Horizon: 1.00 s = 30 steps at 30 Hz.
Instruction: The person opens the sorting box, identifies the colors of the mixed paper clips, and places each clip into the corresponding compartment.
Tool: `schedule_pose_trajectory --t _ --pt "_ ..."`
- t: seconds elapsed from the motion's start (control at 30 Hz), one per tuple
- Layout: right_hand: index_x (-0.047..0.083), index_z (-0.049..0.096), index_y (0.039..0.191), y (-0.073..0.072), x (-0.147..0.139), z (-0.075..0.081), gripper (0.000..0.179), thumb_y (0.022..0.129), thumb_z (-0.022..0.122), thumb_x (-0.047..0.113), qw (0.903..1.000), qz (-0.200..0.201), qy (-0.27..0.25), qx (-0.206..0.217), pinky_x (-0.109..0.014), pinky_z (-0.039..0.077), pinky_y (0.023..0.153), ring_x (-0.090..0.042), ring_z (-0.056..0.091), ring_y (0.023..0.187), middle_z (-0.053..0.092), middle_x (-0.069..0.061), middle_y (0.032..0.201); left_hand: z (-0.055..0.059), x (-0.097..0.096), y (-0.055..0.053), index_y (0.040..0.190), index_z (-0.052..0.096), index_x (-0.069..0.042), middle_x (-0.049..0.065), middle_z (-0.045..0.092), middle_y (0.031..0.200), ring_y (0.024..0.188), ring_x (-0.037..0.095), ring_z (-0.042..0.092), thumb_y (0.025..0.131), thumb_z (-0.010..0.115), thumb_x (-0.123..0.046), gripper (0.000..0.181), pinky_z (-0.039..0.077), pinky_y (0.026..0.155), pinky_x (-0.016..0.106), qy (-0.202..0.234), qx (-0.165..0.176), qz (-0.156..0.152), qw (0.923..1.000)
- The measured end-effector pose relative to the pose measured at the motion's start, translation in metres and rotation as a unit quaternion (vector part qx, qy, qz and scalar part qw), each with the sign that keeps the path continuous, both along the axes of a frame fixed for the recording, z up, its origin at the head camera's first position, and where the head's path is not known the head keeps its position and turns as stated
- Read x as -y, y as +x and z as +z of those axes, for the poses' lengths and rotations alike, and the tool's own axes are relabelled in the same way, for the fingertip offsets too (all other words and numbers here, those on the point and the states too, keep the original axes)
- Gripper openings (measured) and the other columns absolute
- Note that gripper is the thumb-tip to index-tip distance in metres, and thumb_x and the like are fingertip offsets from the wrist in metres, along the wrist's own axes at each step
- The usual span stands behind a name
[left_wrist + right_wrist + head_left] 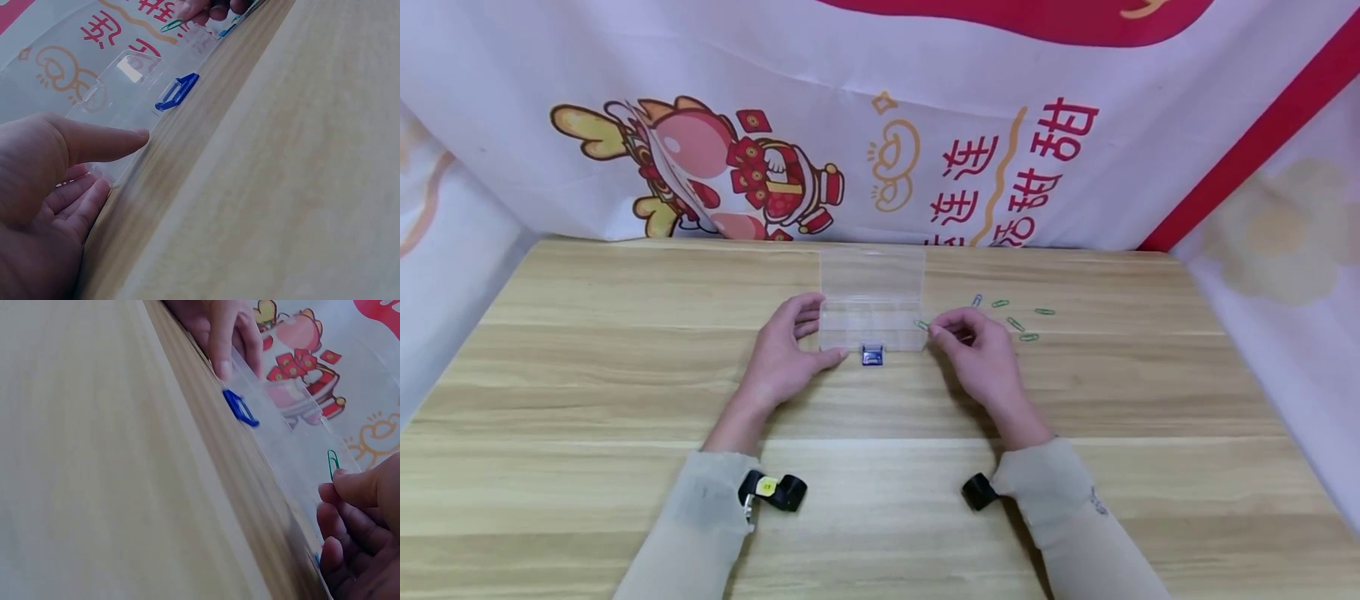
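Clear plastic compartment box (850, 321), its transparent lid (871, 273) raised, between two hands.
Left hand (784, 346) curls its fingers round the box's left end, thumb at the front edge; beside it projects a blue plastic latch (872, 357), pale wooden surface (880, 500) stretching open before it; right hand (979, 346) pinches a green wire paperclip (921, 325) at the right edge, its loop plainer in the right wrist view; loose green paperclips (1015, 324) lie farther right.

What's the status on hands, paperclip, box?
Left hand holding clear box. Right hand pinching green paperclip at box's right edge. Lid open. Nothing visible blocking the compartments.
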State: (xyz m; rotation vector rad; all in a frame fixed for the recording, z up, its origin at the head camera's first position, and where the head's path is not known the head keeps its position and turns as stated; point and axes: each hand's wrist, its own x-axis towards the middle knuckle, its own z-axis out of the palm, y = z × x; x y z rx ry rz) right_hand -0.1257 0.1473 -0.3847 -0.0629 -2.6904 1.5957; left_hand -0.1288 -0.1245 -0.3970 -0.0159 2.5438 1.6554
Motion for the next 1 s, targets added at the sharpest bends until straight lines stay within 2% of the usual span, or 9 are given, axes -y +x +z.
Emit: schedule_pose_trajectory --t 0.23,0.63,1.0 --pt "0.01 0.076 0.11 0.0 0.01 -0.002 0.013 0.103 0.074 0.02 0.9998 -0.007 -0.016 0.008 -0.033 0.053 0.089 -0.023 0.062 0.1 0.074 -0.009 0.109 -0.001 0.003 0.003 0.16 0.046 -0.012 0.015 0.055 0.156 0.145 0.034 0.057 0.088 0.089 -0.007 0.084 0.05 0.125 0.045 0.002 0.002 0.003 1.0" --pt "0.013 0.078 0.109 -0.001 0.013 -0.008 0.012 0.103 0.075 0.024 0.9999 -0.007 0.001 0.007 -0.032 0.053 0.084 -0.022 0.062 0.095 0.075 -0.007 0.105 -0.001 0.005 0.004 0.16 0.047 -0.013 0.014 0.056 0.156 0.144 0.033 0.058 0.088 0.089 -0.007 0.084 0.05 0.125 0.045 0.002 0.004 0.009 0.9999" --pt "0.016 0.079 0.109 0.004 0.015 -0.01 0.012 0.102 0.076 0.025 0.9992 -0.038 0.004 0.015 -0.029 0.054 0.085 -0.021 0.063 0.097 0.075 -0.005 0.106 0.001 0.001 0.002 0.16 0.047 -0.011 0.015 0.057 0.154 0.143 0.034 0.059 0.087 0.089 -0.005 0.084 0.051 0.123 0.044 0.005 -0.005 0.002 1.0"
